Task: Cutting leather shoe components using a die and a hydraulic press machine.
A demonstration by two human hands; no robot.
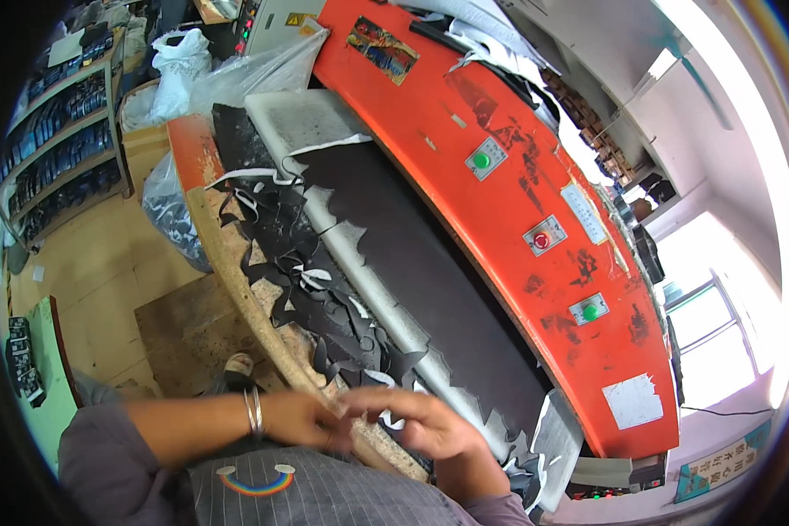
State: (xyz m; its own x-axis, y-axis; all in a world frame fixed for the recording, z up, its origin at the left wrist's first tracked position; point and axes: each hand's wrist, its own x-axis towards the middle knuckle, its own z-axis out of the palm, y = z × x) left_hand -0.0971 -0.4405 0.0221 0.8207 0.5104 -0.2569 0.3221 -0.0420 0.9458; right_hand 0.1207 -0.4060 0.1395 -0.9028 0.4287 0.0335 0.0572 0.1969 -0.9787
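My left hand [311, 421] and my right hand [416, 422] meet in front of my striped apron, over the near edge of a long worktable. The left hand is smeared by motion, so its fingers do not read; a silvery bangle [253, 412] circles that wrist. My right hand is open, its fingers stretched toward the left one, and nothing shows in it. Just beyond the hands lies a heap of black offcut strips [324, 302], some with white edges. Past a pale ragged-edged border, a dark sheet material [412, 254] lies flat under the orange machine beam [508, 202].
Green buttons [481, 161] and a red knob [542, 239] sit on the beam. A wooden rim [245, 302] bounds the worktable. At the left stand a loaded shelf rack [66, 131], a clear plastic bag [171, 210] and a green-topped table [48, 377]. White sheets lie on top of the beam.
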